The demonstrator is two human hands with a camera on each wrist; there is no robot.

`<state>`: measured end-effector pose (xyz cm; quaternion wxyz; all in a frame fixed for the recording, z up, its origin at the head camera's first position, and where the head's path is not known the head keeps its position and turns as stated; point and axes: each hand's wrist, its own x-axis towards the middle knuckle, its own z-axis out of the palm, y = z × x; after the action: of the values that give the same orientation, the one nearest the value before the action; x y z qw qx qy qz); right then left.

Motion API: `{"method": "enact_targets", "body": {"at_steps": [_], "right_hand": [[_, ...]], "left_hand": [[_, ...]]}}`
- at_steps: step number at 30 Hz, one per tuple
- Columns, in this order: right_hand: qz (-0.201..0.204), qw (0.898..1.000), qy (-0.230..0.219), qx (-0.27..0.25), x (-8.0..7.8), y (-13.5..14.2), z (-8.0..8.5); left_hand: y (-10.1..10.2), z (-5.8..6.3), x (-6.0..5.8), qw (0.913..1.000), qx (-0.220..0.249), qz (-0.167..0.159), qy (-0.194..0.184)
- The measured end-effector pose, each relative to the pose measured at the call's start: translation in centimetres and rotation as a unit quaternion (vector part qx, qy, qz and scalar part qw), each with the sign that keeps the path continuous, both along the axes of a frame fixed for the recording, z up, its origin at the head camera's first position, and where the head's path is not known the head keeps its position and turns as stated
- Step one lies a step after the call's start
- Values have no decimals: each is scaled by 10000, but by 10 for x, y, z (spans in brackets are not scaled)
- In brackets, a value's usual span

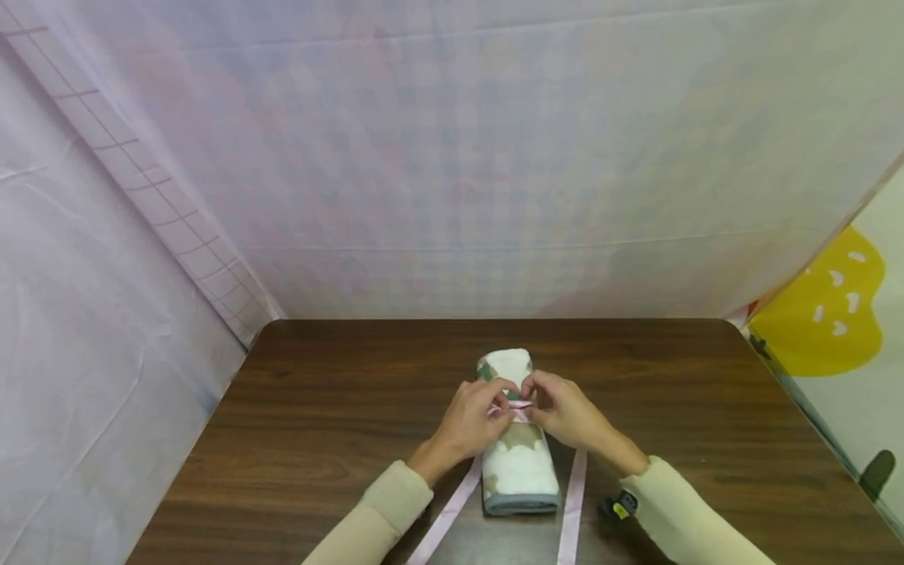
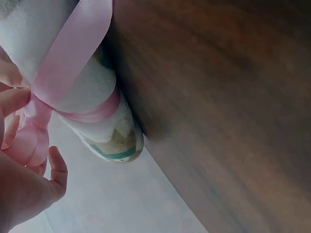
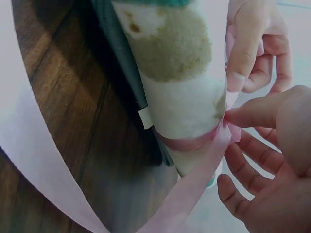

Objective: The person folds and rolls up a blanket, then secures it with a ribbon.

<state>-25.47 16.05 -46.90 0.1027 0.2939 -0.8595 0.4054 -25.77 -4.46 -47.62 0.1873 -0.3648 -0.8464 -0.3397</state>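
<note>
A rolled towel [image 1: 519, 471], white with tan and green patches and a grey edge, lies lengthwise on the table. Around it runs a pink satin ribbon [image 2: 73, 53], gathered at a knot or loop on top. My left hand [image 1: 468, 416] pinches a loop of the ribbon over the towel. Opposite it, my right hand [image 1: 565, 410] pinches the ribbon right at the gathered spot, thumb against the fingers. In the right wrist view, a long ribbon tail [image 3: 53, 145] curves down past the towel. The hands partly cover the knot.
The dark wooden table [image 1: 318, 408] reaches back to a pale patterned curtain [image 1: 452, 157]. White sheeting [image 1: 85, 353] hangs on the left. A yellow printed shape [image 1: 819, 314] shows on the right wall. Beside the right sleeve is a small black device [image 1: 625, 504].
</note>
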Motion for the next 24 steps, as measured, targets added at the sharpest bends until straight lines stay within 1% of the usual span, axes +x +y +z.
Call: {"method": "enact_targets", "body": {"at_steps": [3, 8, 13, 17, 22, 24], "right_hand": [[-78, 9999, -64, 42, -2, -2, -1], [-269, 9995, -80, -110, -1, -5, 1], [-389, 9986, -152, -320, 3, -9, 7], [-315, 9972, -383, -559, 6, -12, 9], [-173, 9921, -908, -852, 9, -13, 12], [-176, 9905, -1025, -900, 10, -14, 12]], "left_hand": [[1, 0, -1, 10000, 63, 2, -53], [4, 0, -2, 9998, 106, -9, -184], [5, 0, -4, 9998, 131, 79, -113], [7, 0, -3, 9995, 198, 138, -193], [8, 1, -2, 9987, 249, 257, -356], [8, 1, -2, 9986, 216, 304, -386]]}}
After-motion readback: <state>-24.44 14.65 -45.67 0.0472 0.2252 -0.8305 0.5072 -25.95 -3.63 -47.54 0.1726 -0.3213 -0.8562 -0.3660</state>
